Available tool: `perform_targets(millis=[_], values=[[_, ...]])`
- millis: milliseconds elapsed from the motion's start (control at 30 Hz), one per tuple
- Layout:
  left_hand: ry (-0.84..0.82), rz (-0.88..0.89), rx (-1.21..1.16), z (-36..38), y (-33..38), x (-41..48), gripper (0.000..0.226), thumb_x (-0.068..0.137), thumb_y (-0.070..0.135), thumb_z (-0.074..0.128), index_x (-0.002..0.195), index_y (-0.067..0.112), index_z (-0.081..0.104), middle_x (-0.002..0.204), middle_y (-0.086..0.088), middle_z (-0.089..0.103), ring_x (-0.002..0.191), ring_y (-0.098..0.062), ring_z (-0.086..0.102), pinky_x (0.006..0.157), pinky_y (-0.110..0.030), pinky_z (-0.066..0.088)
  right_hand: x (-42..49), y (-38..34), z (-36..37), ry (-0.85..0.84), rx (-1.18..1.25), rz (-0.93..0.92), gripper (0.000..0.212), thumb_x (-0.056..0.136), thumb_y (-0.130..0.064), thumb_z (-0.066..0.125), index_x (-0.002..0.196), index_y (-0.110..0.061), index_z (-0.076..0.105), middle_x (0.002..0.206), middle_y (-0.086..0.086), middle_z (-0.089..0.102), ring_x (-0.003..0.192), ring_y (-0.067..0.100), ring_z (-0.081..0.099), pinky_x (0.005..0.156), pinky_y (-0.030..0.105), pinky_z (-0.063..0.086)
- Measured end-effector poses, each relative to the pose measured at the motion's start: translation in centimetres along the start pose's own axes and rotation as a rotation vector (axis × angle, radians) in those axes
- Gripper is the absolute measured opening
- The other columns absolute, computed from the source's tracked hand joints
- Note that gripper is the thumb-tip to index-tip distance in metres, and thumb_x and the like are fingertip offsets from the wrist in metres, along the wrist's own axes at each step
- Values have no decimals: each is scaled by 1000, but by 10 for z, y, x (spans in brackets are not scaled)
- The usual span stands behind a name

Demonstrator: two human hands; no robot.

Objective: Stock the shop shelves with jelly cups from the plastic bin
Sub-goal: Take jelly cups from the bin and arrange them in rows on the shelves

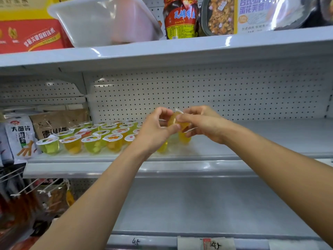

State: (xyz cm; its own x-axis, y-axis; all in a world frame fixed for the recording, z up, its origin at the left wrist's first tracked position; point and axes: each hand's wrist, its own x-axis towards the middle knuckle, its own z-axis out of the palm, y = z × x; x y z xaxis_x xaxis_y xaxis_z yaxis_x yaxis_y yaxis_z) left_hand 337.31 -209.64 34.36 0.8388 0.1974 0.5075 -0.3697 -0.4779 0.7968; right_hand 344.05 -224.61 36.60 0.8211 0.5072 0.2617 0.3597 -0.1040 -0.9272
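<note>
Above the middle shelf (270, 134), my left hand (155, 129) and my right hand (203, 123) meet around yellow jelly cups (173, 121). Both hands have fingers curled on them; the cup between them lies tilted, bottom towards me, and more yellow jelly shows under my right fingers. Several jelly cups (93, 136) with white lids, green and orange, stand in rows on the left part of that shelf. The white plastic bin (106, 20) sits on the top shelf, up left.
Snack packets (19, 136) stand at the left end of the middle shelf. A red box (30, 35), a red jar (181, 18) and a large bag (259, 13) share the top shelf. The lower shelf (207, 204) lies below, with hooks (27, 188) of hanging goods left.
</note>
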Motion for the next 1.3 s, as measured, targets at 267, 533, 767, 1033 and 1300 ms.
perform_targets(millis=[267, 533, 767, 1033, 1300], values=[[90, 87, 616, -27, -24, -10, 22, 87, 34, 68, 105, 23, 62, 104, 5, 62, 94, -12, 58, 88, -35, 49, 8, 28, 7, 128, -587, -89, 42, 70, -25, 83, 107, -16, 65, 108, 1, 64, 99, 16, 60, 85, 30, 50], [62, 107, 770, -40, -30, -20, 23, 88, 38, 65, 106, 24, 62, 101, 7, 60, 96, -14, 57, 85, -36, 48, 9, 44, 9, 120, -735, -76, 43, 70, -27, 80, 109, -18, 65, 110, 1, 65, 100, 18, 60, 88, 34, 51], [47, 101, 774, -39, -31, -21, 22, 88, 39, 64, 105, 25, 62, 102, 9, 60, 98, -12, 57, 85, -34, 48, 10, 47, 9, 141, -736, -66, 39, 71, -28, 80, 107, -19, 67, 109, 1, 65, 97, 18, 61, 86, 33, 52], [26, 71, 780, -35, -32, -19, 21, 88, 41, 63, 104, 28, 62, 102, 10, 60, 98, -13, 59, 85, -36, 50, 8, 44, 11, 142, -793, -63, 37, 74, -31, 77, 107, -20, 66, 110, 1, 62, 97, 19, 58, 81, 31, 49], [12, 84, 873, -38, -22, -32, 28, 89, 40, 62, 113, 27, 60, 111, 7, 59, 103, -16, 58, 85, -35, 48, -18, 31, 11, 175, -985, -91, 51, 83, -43, 66, 129, -25, 53, 131, 5, 47, 121, 24, 46, 93, 36, 42]])
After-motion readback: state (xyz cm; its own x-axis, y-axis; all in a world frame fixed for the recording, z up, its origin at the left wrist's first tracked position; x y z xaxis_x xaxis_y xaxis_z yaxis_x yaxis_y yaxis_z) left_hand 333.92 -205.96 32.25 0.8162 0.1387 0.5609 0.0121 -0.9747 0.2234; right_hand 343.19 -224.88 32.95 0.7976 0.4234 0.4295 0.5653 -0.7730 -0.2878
